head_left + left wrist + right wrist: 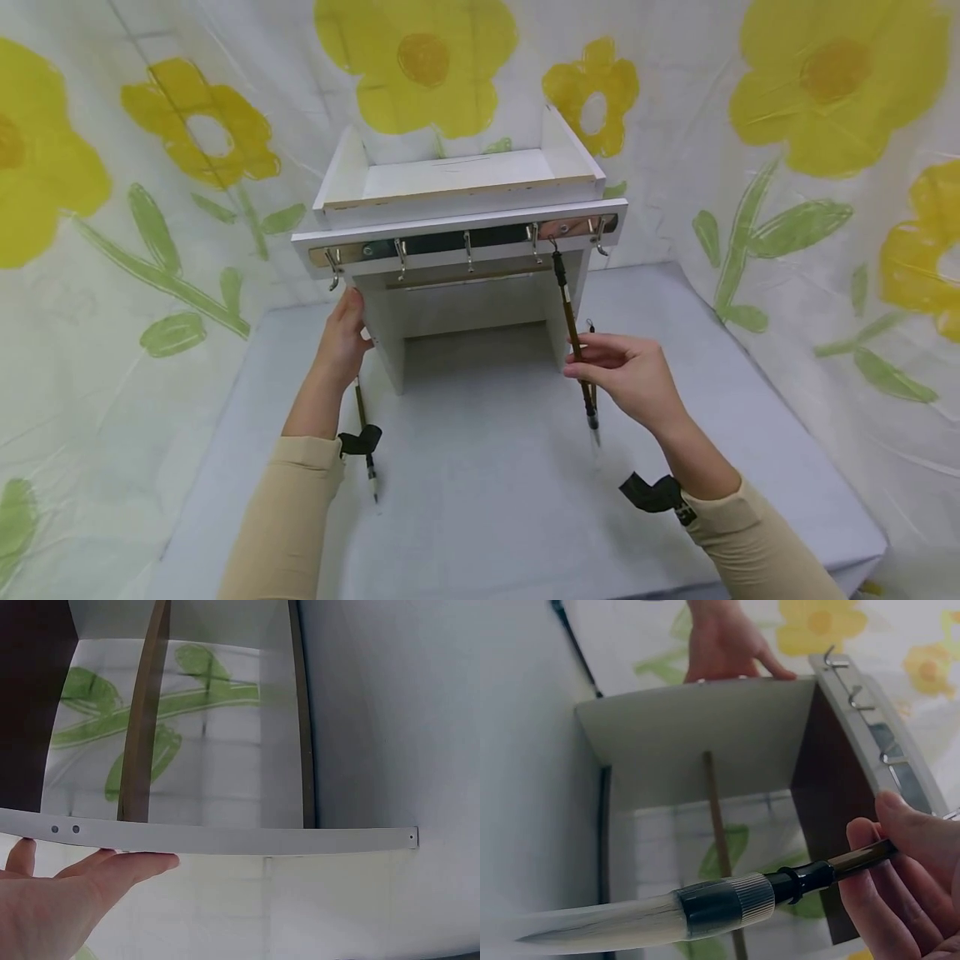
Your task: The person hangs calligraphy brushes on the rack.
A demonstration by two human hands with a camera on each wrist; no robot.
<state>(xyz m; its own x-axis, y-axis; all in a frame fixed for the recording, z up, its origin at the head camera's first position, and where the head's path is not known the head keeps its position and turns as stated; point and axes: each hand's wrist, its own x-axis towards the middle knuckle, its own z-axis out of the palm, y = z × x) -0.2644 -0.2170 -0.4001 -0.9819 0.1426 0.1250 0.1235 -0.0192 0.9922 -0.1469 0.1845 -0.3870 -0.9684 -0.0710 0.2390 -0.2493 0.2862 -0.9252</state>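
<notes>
Before flowered sheeting (pixel 678 108), over a pale table (pixel 480 500), left hand (pixel 340 342) spreads against the shelf (pixel 465 208) and right hand (pixel 630 375) pinches a brush (pixel 567 304).

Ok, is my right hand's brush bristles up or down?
Down: the brush has its bristles below your right hand and its top end near the hooks.

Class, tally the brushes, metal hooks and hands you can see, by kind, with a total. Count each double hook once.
Brushes: 3
Metal hooks: 5
Hands: 2 (left hand, right hand)
Total: 10
</notes>
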